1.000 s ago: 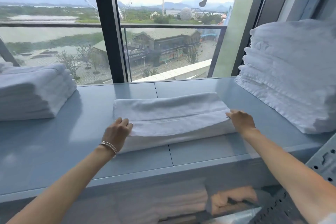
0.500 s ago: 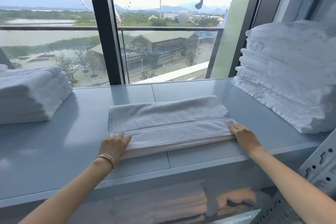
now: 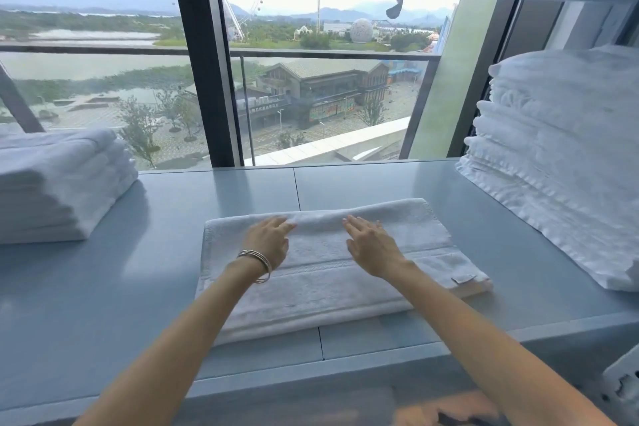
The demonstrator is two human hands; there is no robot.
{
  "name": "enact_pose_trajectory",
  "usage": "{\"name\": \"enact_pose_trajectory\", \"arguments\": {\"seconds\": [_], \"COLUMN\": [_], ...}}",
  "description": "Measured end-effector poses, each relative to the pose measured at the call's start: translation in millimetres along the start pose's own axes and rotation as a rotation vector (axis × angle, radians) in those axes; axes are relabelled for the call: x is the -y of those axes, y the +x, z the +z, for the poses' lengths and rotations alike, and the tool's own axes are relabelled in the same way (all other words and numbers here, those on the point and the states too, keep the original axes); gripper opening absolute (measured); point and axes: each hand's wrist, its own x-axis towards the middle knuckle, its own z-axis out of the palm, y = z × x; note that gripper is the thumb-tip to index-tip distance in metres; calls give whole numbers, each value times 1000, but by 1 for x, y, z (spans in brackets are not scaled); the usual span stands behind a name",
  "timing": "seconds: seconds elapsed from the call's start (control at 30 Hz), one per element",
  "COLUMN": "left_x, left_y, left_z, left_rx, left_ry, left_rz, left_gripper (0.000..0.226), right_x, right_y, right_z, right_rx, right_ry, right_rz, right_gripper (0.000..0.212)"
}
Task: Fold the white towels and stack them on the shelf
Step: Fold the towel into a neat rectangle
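Observation:
A folded white towel (image 3: 428,259) lies flat in the middle of the grey shelf (image 3: 145,273), near its front edge. My left hand (image 3: 268,240), with thin bangles on the wrist, lies open on the towel's top, fingers pointing to the far fold. My right hand (image 3: 371,244) lies open on the towel beside it, fingers stretched the same way. Both hands sit close together near the towel's middle. A small label shows at the towel's right front corner.
A stack of folded white towels (image 3: 58,187) stands at the shelf's left end. A taller, slanting pile of white linen (image 3: 560,156) fills the right end. Behind the shelf is a window (image 3: 325,79). Another shelf board hangs close overhead.
Both hands left the towel's left and right ends and came together on top of its middle. The view moved closer to the shelf.

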Motion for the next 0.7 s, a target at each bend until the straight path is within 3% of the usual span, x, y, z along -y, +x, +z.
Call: {"name": "enact_pose_trajectory", "arguments": {"seconds": [0.27, 0.53, 0.63, 0.7], "left_x": [1, 44, 38, 24], "left_y": [29, 32, 31, 28], "left_z": [48, 54, 53, 52], "left_rx": [134, 100, 85, 38], "left_ry": [-32, -22, -12, -7], "left_rz": [-303, -548, -611, -584], "left_gripper": [48, 58, 57, 57], "right_x": [1, -140, -149, -140], "right_y": [62, 44, 39, 41], "right_z": [40, 27, 29, 32], "right_rx": [206, 160, 127, 12], "right_ry": [30, 8, -5, -61], "right_rz": [-22, 351, 390, 407], "right_gripper": [52, 49, 48, 50]}}
